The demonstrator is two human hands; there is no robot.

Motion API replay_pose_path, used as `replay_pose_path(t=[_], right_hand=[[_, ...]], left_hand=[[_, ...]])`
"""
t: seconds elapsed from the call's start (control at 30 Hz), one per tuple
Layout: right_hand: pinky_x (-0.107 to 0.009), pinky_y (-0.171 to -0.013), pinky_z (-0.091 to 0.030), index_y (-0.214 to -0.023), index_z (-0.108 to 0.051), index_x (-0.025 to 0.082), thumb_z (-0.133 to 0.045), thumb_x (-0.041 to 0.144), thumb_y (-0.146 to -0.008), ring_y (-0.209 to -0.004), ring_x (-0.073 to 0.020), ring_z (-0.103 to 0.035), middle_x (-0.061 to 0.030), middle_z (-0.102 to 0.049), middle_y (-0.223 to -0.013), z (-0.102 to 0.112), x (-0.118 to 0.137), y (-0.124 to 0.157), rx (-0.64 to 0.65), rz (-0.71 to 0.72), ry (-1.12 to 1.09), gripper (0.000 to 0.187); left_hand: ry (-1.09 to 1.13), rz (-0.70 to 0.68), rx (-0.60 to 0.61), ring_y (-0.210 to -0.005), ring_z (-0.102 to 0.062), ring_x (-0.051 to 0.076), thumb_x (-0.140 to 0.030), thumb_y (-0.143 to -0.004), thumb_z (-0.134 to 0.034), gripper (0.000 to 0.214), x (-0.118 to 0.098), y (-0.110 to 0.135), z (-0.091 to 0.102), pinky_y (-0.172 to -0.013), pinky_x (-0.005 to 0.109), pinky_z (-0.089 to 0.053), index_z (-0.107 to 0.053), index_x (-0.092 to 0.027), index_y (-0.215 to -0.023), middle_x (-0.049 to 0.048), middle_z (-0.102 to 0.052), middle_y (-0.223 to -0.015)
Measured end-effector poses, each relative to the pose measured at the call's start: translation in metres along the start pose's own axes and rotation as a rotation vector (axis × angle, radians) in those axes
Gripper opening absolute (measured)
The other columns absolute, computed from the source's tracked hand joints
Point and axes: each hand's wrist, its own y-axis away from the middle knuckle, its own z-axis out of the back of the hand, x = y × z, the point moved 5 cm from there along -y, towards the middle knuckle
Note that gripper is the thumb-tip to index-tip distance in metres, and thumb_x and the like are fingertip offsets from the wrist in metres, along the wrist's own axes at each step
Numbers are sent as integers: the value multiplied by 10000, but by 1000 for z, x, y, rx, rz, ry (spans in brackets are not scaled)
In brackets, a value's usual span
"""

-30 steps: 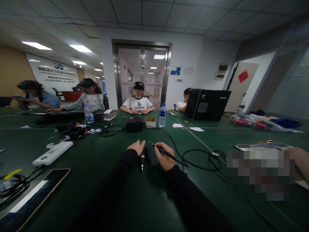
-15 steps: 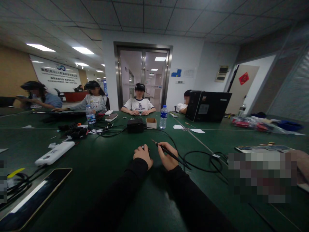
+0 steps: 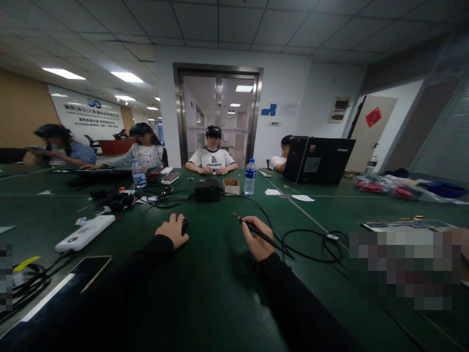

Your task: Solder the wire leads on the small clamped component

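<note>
My right hand point(image 3: 258, 237) grips a soldering iron point(image 3: 266, 238) like a pen, its thin tip pointing up and left over the green table point(image 3: 216, 313). A black cord runs back from the handle. To the left, my left hand point(image 3: 173, 231) rests on the tabletop with its fingers bent around a small black object point(image 3: 185, 225); most of that object is covered, so its kind does not show. Beyond both hands stand a black box point(image 3: 207, 190) with cables and an open small cardboard box point(image 3: 231, 186).
A power strip point(image 3: 86, 233) and a phone point(image 3: 58, 298) lie at left, near tangled black parts point(image 3: 112, 198). Water bottles point(image 3: 250, 177) stand farther back. Looped cord point(image 3: 311, 244) lies right of my right hand. Several people sit around, one behind a black computer case point(image 3: 318, 159).
My left hand has moved left, away from the right hand, with the small black object. The right hand keeps its grip on the soldering iron nearly in place.
</note>
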Motion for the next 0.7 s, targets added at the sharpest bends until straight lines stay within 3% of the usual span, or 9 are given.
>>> replay_pose_path(t=[0.13,0.4,0.53,0.7], right_hand=[[-285,-736,-502,-875,-642,222,-526,255,-848,-783,-182,-651,-26,-691,-845,-1,-1,1,6,5,3,123],[-294,-736,-507,-881,-641,223,-521,255,-846,-796,-188,-653,-35,-697,-863,-1,1,1,20,1,8,129],[-301,-756,-507,-879,-641,225,-526,255,-845,-798,-189,-652,-35,-697,-861,-1,0,1,21,-2,-4,123],[-299,-754,-508,-874,-640,226,-525,257,-849,-786,-187,-648,-34,-691,-847,-2,1,1,18,0,-15,122]], left_hand=[[-21,103,26,-1044,-585,383,-456,-779,-433,685,58,-18,-1,-822,444,-466,-381,-101,-1363,207,-480,-1286],[-4,331,40,-1107,-546,421,-479,-762,-447,702,156,-41,-18,-845,471,-446,-399,-99,-1350,238,-432,-1350],[2,296,-1,-1144,-520,410,-434,-805,-404,680,181,-45,-24,-888,466,-430,-351,-64,-1374,231,-363,-1412],[-7,311,8,-1122,-535,407,-415,-845,-368,653,193,-36,-20,-910,452,-418,-307,-58,-1389,219,-356,-1410]])
